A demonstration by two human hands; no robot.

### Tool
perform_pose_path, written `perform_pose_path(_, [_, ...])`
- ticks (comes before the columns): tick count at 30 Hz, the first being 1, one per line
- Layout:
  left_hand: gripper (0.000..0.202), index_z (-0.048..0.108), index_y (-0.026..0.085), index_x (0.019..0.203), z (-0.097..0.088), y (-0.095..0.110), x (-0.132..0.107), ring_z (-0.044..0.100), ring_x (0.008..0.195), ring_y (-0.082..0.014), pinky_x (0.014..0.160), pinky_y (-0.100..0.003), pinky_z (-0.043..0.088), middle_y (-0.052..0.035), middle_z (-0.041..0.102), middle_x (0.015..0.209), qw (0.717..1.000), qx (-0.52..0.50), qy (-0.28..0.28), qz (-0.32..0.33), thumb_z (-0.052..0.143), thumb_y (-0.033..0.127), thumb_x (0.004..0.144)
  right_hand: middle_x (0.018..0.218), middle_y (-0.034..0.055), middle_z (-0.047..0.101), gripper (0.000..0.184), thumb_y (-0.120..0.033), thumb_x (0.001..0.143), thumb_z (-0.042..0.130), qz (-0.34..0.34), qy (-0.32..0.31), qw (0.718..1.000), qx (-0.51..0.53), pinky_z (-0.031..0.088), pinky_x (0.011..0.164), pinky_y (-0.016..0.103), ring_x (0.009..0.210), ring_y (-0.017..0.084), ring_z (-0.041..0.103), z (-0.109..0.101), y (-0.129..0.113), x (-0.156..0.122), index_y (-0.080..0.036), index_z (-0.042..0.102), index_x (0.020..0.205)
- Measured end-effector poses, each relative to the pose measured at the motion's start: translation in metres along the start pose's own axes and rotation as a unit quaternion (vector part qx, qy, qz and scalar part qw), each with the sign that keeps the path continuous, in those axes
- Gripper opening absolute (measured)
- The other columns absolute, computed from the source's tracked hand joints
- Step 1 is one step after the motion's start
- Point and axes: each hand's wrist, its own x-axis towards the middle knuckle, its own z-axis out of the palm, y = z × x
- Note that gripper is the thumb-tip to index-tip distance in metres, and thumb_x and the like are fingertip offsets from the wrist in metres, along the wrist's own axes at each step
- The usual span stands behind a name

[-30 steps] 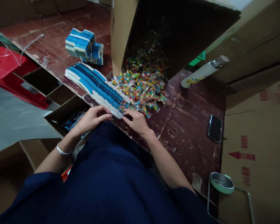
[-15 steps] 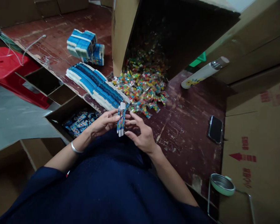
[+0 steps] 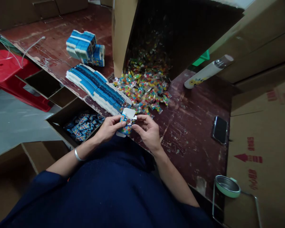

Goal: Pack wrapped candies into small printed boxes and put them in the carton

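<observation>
A small blue printed candy box point(image 3: 126, 127) is held between both hands near my body, its white end flaps standing out at top and bottom. My left hand point(image 3: 110, 128) grips its left side, thumb across the printed face. On the right edge, my right hand point(image 3: 149, 131) pinches the box by the upper flap with thumb and fingers. Just beyond lies a long fanned row of flat blue-and-white boxes point(image 3: 95, 87). Beside that row, small clear bags of colourful candy point(image 3: 144, 90) spill out of a large carton lying on its side point(image 3: 120, 38).
Strapped bundles of flat boxes point(image 3: 82, 44) rest at the back left. An open carton of filled blue packs point(image 3: 84, 125) stands below the table edge, near a red stool point(image 3: 11, 71). To the right are a white flask point(image 3: 204, 76), a phone point(image 3: 220, 129) and a metal-lined cup point(image 3: 228, 185).
The box has turned from its narrow side to show its broad printed face, and it looks opened out. My right hand's fingers have closed onto its right edge.
</observation>
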Motion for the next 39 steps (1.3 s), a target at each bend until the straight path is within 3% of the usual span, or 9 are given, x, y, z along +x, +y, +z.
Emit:
perform_pose_path(4, [0.041, 0.074, 0.017, 0.102, 0.016, -0.008, -0.002, 0.068, 0.078, -0.0165, 0.077, -0.028, 0.059, -0.0024, 0.073, 0.085, 0.992, 0.007, 0.1, 0.076, 0.089, 0.043, 0.075, 0.069, -0.0019, 0.068, 0.033, -0.052, 0.089, 0.074, 0.017, 0.029, 0.999, -0.012, 0.053, 0.058, 0.027, 0.059, 0.015, 0.061, 0.014, 0.012, -0.008, -0.021, 0.067, 0.079])
perform_pose_path(7, [0.06, 0.064, 0.024, 0.13, 0.022, -0.009, -0.007, 0.067, 0.075, -0.0126, 0.076, -0.025, 0.059, 0.0001, 0.07, 0.093, 0.979, 0.037, 0.145, 0.135, 0.089, 0.035, 0.077, 0.081, 0.0, 0.074, 0.026, -0.047, 0.091, 0.074, -0.021, 0.082, 0.996, 0.0, 0.057, 0.066, 0.028, 0.069, 0.016, 0.068, 0.021, 0.016, -0.007, -0.021, 0.072, 0.098])
perform_pose_path(11, [0.058, 0.064, 0.024, 0.135, 0.019, -0.008, -0.006, 0.071, 0.091, -0.0172, 0.086, -0.03, 0.061, -0.0049, 0.071, 0.115, 0.99, 0.051, 0.072, 0.111, 0.084, 0.035, 0.081, 0.101, 0.0038, 0.077, 0.04, -0.041, 0.09, 0.076, -0.081, 0.119, 0.99, -0.004, 0.061, 0.079, 0.032, 0.083, 0.019, 0.073, 0.025, 0.021, -0.004, -0.025, 0.068, 0.126])
perform_pose_path(14, [0.049, 0.068, 0.021, 0.127, 0.013, -0.007, -0.003, 0.071, 0.101, -0.0215, 0.091, -0.034, 0.059, -0.0076, 0.073, 0.116, 0.996, 0.031, 0.012, 0.084, 0.083, 0.033, 0.082, 0.093, 0.0024, 0.075, 0.028, -0.041, 0.09, 0.077, -0.095, 0.125, 0.987, -0.024, 0.059, 0.073, 0.031, 0.077, 0.018, 0.071, 0.023, 0.025, -0.004, -0.024, 0.074, 0.111])
perform_pose_path(18, [0.036, 0.068, 0.018, 0.111, 0.011, -0.011, -0.001, 0.068, 0.084, -0.0181, 0.08, -0.031, 0.057, -0.0055, 0.07, 0.099, 0.997, 0.012, -0.047, 0.062, 0.083, 0.03, 0.08, 0.087, 0.0023, 0.07, 0.021, -0.04, 0.09, 0.076, -0.101, 0.124, 0.987, -0.033, 0.056, 0.078, 0.034, 0.082, 0.019, 0.069, 0.015, 0.03, -0.004, -0.022, 0.073, 0.081])
perform_pose_path(21, [0.037, 0.065, 0.018, 0.107, 0.014, -0.017, 0.0, 0.063, 0.079, -0.0149, 0.074, -0.028, 0.054, -0.0034, 0.065, 0.096, 0.997, 0.001, -0.043, 0.068, 0.085, 0.028, 0.077, 0.094, 0.0053, 0.071, 0.027, -0.038, 0.09, 0.077, -0.119, 0.108, 0.986, -0.052, 0.055, 0.085, 0.037, 0.09, 0.021, 0.069, 0.01, 0.03, -0.002, -0.021, 0.068, 0.07])
perform_pose_path(26, [0.039, 0.058, 0.018, 0.104, 0.016, -0.015, 0.001, 0.06, 0.078, -0.0114, 0.072, -0.026, 0.054, -0.0018, 0.058, 0.097, 0.994, -0.031, 0.007, 0.109, 0.084, 0.021, 0.075, 0.096, 0.0041, 0.072, 0.027, -0.033, 0.081, 0.086, -0.147, 0.173, 0.974, 0.001, 0.059, 0.081, 0.036, 0.087, 0.021, 0.072, 0.016, 0.021, 0.001, -0.022, 0.07, 0.1])
perform_pose_path(32, [0.04, 0.057, 0.019, 0.106, 0.014, -0.004, -0.006, 0.066, 0.08, -0.0114, 0.072, -0.022, 0.055, -0.0019, 0.064, 0.096, 0.996, -0.027, 0.023, 0.086, 0.083, 0.017, 0.076, 0.085, 0.0033, 0.071, 0.027, -0.043, 0.086, 0.082, -0.135, 0.028, 0.99, 0.026, 0.059, 0.08, 0.036, 0.086, 0.021, 0.07, 0.016, 0.009, 0.009, -0.024, 0.066, 0.077])
perform_pose_path(39, [0.038, 0.057, 0.02, 0.112, 0.011, -0.006, -0.006, 0.07, 0.091, -0.0143, 0.083, -0.025, 0.06, -0.0023, 0.065, 0.1, 0.993, 0.036, 0.029, 0.105, 0.078, 0.015, 0.08, 0.086, 0.0014, 0.073, 0.028, -0.045, 0.08, 0.087, -0.029, -0.012, 0.998, 0.051, 0.059, 0.079, 0.033, 0.082, 0.018, 0.07, 0.005, 0.002, 0.013, -0.024, 0.069, 0.081])
